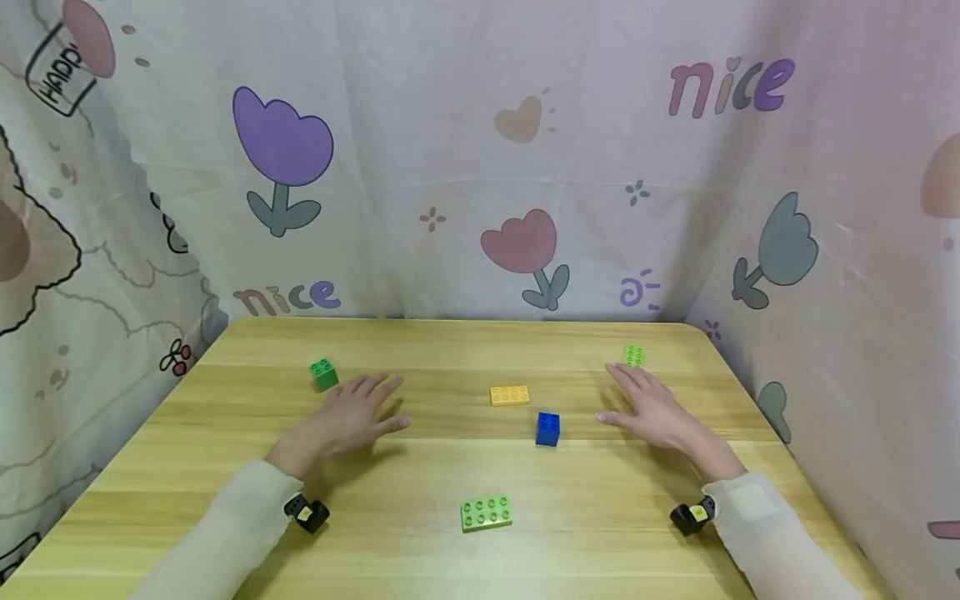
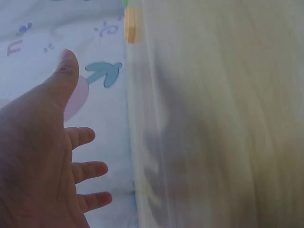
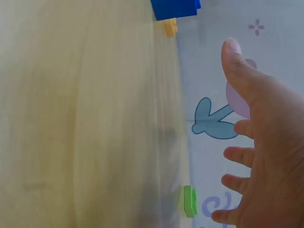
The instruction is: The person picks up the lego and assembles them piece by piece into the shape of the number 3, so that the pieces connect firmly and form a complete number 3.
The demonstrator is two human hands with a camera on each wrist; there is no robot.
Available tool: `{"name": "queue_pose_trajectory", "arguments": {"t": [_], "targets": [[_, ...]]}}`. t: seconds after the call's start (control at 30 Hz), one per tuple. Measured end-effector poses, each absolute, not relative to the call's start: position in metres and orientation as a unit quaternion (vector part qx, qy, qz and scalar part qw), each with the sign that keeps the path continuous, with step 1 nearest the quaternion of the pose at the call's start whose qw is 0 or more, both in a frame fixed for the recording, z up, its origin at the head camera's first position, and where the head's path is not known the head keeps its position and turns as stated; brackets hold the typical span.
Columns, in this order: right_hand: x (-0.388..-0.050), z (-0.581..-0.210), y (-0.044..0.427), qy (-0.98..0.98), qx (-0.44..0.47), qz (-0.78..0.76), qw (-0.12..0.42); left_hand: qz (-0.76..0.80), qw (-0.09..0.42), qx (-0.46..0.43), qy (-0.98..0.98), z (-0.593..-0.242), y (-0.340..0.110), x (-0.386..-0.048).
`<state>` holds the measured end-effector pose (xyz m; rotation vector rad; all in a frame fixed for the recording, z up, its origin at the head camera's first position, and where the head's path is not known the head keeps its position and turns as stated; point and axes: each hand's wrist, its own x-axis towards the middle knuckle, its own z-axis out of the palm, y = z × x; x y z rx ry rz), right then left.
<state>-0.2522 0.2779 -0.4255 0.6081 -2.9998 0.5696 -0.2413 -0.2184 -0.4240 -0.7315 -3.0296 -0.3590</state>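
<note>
My left hand (image 1: 351,418) hovers over the left half of the table, fingers spread and holding nothing. Just beyond its fingers sits a dark green building brick (image 1: 324,374). On the other side my right hand (image 1: 656,410) is also spread and holds nothing. A light green brick (image 1: 634,356) lies past its fingertips; the right wrist view shows this light green brick (image 3: 190,201) below the fingers. Between the hands are a flat yellow brick (image 1: 509,396) and a blue brick (image 1: 547,429). Nearer to me lies a longer light green brick (image 1: 486,513).
The wooden table (image 1: 405,550) ends at the back against a white printed curtain (image 1: 420,117), which also hangs along both sides. A small black camera is strapped to each wrist, over cream sleeves (image 1: 225,525).
</note>
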Motion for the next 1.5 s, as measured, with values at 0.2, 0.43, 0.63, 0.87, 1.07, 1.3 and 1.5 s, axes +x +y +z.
{"name": "queue_pose_trajectory", "arguments": {"t": [0.2, 0.43, 0.63, 0.87, 1.07, 1.3, 1.5], "targets": [[-0.252, -0.424, 0.271, -0.951, 0.213, 0.222, 0.003, -0.121, 0.005, -0.255, -0.959, -0.421, -0.206, -0.231], [-0.252, -0.424, 0.261, -0.942, 0.239, 0.236, 0.013, -0.140, 0.008, -0.275, -0.951, -0.418, -0.187, -0.218], [-0.251, -0.425, 0.252, -0.934, 0.262, 0.244, 0.020, -0.156, -0.015, -0.289, -0.944, -0.416, -0.170, -0.205], [-0.250, -0.428, 0.243, -0.928, 0.276, 0.250, 0.017, -0.167, -0.052, -0.314, -0.933, -0.417, -0.155, -0.193], [-0.249, -0.428, 0.235, -0.922, 0.284, 0.262, 0.000, -0.162, -0.070, -0.342, -0.923, -0.420, -0.143, -0.184], [-0.249, -0.432, 0.225, -0.919, 0.284, 0.272, -0.021, -0.148, -0.078, -0.370, -0.914, -0.422, -0.131, -0.172], [-0.248, -0.432, 0.216, -0.917, 0.293, 0.271, -0.022, -0.134, -0.084, -0.385, -0.909, -0.422, -0.122, -0.164]]}}
